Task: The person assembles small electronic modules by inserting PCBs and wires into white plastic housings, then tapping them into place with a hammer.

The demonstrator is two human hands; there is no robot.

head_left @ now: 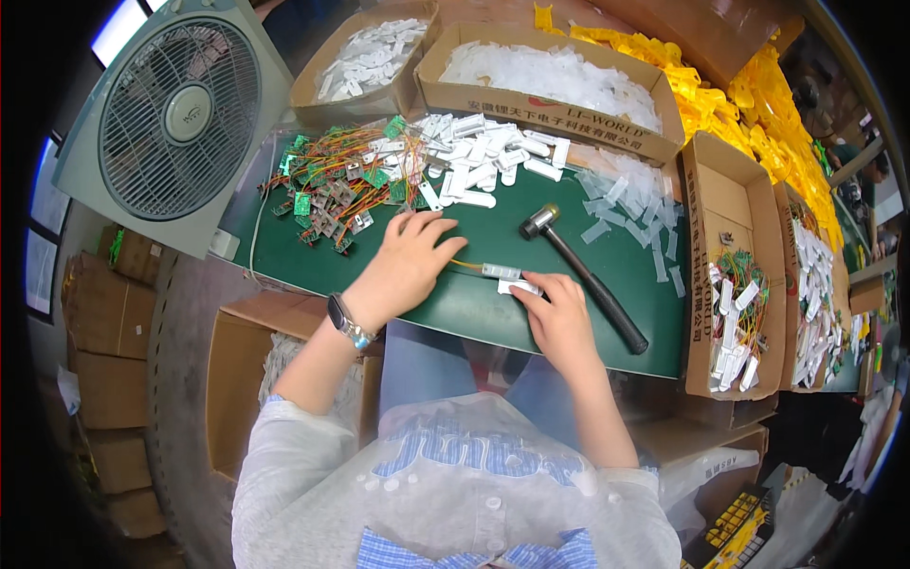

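Green mat [493,303], cardboard boxes, fan [180,114], right hand [559,318] pinching white casing [517,285], left hand [408,261] flat, released

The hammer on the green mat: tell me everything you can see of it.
The hammer is a small mallet with a short cylindrical head, metallic grey with a pale striking face, on a long black handle. It lies flat on the green mat, head toward the pile of white plastic pieces, handle running diagonally toward the person's right. Neither hand touches it; the right hand rests just beside the handle.
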